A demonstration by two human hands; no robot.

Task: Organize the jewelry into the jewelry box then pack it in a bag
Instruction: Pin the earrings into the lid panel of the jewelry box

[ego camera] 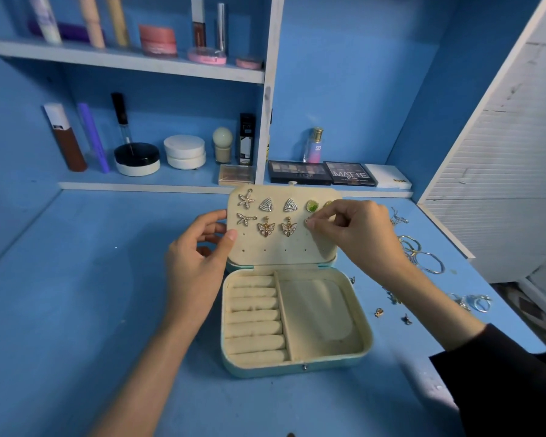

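An open teal jewelry box [297, 369] with cream lining sits mid-table. Its raised lid [281, 244] carries several pinned earrings: starfish, triangles, butterflies [266, 228] and a green pair [311, 205]. My left hand [199, 257] holds the lid's left edge, thumb on the front, fingers behind. My right hand [356, 228] pinches a small earring [308, 221] against the lid's second row at the right. The ring rolls [254, 316] and the side compartment [322, 313] hold nothing.
Loose jewelry lies on the blue table to the right: hoop bangles [423, 253], rings [476, 302] and small earrings [379, 312]. Makeup palettes [300, 172] and cosmetic jars and bottles stand on shelves behind the box. A white slatted panel [501, 171] is at the right.
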